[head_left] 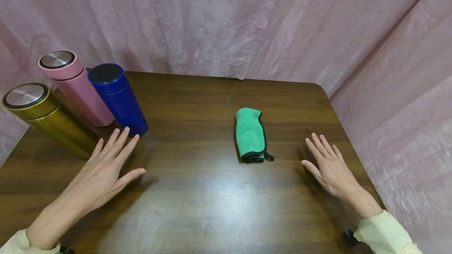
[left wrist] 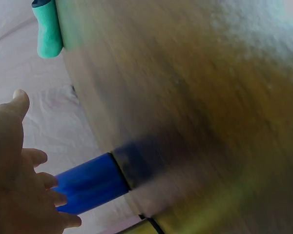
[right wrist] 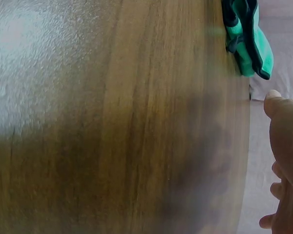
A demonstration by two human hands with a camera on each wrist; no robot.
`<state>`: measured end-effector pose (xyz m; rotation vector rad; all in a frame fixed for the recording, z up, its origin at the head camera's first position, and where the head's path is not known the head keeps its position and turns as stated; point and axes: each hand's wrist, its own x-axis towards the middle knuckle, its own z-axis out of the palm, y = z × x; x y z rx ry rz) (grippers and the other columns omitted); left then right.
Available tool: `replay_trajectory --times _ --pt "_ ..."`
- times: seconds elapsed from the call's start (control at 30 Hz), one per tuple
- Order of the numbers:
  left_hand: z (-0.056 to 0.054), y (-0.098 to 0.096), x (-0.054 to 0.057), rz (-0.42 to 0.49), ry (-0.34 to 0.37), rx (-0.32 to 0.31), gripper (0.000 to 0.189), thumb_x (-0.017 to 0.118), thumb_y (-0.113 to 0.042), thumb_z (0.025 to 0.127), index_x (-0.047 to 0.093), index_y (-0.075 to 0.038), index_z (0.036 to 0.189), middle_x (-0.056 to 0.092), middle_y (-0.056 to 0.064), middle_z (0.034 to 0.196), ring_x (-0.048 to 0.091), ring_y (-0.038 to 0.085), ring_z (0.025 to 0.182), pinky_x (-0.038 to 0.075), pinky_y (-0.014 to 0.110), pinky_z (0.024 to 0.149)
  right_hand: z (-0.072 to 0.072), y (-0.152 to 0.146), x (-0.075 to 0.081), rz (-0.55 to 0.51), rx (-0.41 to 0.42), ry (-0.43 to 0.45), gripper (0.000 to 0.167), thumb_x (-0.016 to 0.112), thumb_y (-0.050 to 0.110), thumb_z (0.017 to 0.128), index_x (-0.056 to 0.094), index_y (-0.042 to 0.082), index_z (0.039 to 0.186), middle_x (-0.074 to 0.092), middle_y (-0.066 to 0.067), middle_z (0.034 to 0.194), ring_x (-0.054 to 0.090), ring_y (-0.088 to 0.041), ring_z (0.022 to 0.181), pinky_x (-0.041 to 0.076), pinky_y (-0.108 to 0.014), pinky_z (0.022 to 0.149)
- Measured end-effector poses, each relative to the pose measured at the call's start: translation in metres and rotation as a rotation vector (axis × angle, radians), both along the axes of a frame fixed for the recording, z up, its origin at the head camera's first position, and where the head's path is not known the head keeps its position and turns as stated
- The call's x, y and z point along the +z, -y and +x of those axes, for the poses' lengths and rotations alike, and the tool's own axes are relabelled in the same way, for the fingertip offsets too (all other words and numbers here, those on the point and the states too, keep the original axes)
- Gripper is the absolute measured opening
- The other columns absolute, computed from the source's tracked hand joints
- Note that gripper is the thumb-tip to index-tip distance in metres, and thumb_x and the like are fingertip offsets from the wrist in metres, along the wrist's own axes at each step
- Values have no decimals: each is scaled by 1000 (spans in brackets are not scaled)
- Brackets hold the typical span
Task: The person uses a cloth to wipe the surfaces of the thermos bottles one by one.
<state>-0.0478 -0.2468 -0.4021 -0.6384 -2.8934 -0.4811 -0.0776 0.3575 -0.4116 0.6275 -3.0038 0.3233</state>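
Note:
Three bottles stand together at the left of the table: a gold one (head_left: 60, 124), a pink one (head_left: 84, 93) and a blue one (head_left: 121, 101) with a dark lid. My left hand (head_left: 106, 167) is spread with its fingers extended, just in front of the blue bottle, and holds nothing. In the left wrist view the blue bottle (left wrist: 90, 183) shows behind the fingertips. A folded green cloth (head_left: 250, 134) with black edging lies right of the middle. To the right of that cloth hovers my right hand (head_left: 332, 169), fingers extended, holding nothing.
The brown wooden table (head_left: 197, 191) has a rounded far right corner and reflects light in front. Pink curtains (head_left: 212, 22) hang along its far edge and its right side.

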Motion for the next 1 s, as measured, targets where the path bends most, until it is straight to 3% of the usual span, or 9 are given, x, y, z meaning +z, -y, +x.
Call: replay_trajectory --times 0.33,0.5,0.67,0.8,0.9,1.0 --pt "4 1 5 -2 2 22 87 69 -47 98 24 -13 165 14 21 170 3 35 157 3 61 124 -2 8 5 -11 -7 15 70 54 39 109 27 3 162 13 -18 170 7 -37 157 14 -70 119" --pt "8 2 6 32 -25 51 86 69 -45 99 27 -6 163 15 21 170 4 35 157 4 58 125 -4 22 8 -58 -26 4 69 55 38 108 31 0 160 22 -22 167 16 -41 155 24 -72 114" --pt "5 -3 11 139 -99 158 84 72 -37 98 30 1 160 23 24 167 14 36 156 14 56 125 -9 45 14 -200 -81 -13 59 60 33 107 45 -5 151 43 -28 154 38 -47 143 35 -68 109" --pt "-1 -12 17 259 -142 283 84 74 -29 98 27 0 161 28 23 165 27 40 152 31 67 114 -13 62 18 -341 -130 25 48 63 28 106 56 -4 142 57 -26 141 57 -45 125 49 -62 99" --pt "-6 -20 23 341 -189 346 84 75 -23 96 27 -2 162 32 21 164 36 44 146 38 74 102 -16 74 20 -400 -124 26 41 66 21 104 61 -4 136 63 -24 133 66 -42 110 57 -59 88" --pt "-11 -27 29 424 -245 384 83 76 -18 94 30 -3 161 34 19 164 40 45 143 39 71 105 -17 86 22 -432 -89 21 39 68 17 102 62 -4 134 64 -22 132 68 -41 107 58 -58 85"
